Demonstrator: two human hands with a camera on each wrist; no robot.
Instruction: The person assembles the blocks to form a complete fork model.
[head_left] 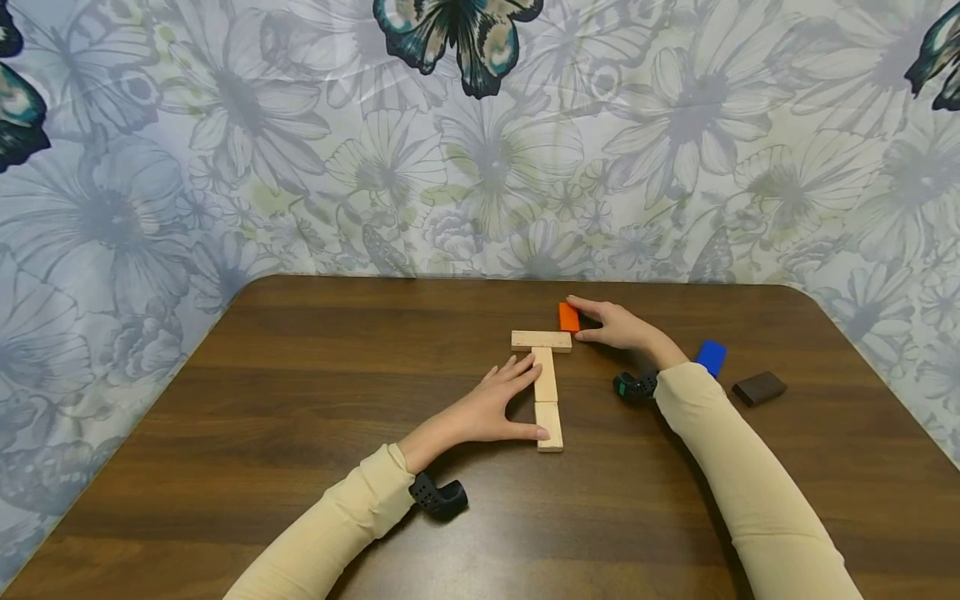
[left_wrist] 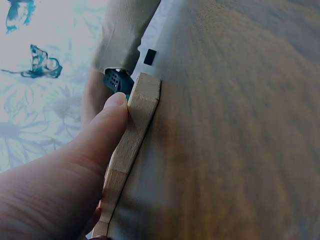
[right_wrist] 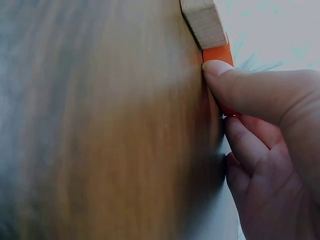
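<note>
Two pale wooden blocks lie end to end in the head view, the nearer block (head_left: 551,437) and the farther block (head_left: 547,385). A third wooden block (head_left: 531,340) lies crosswise at their far end, like the bar of a T. My left hand (head_left: 483,408) is spread along the left side of the upright row, its thumb touching the nearer block and its fingertips at the farther one. With thumb and fingers, my right hand (head_left: 621,327) pinches an orange block (head_left: 568,317), just behind the crosswise block's right end. Fingers partly cover the orange block (right_wrist: 216,53) in the right wrist view.
A blue block (head_left: 712,357) lies beside the right forearm, partly behind the sleeve. Farther right is a dark brown block (head_left: 759,388). The brown wooden table (head_left: 337,358) ends at the back against a flower-patterned wall (head_left: 495,167).
</note>
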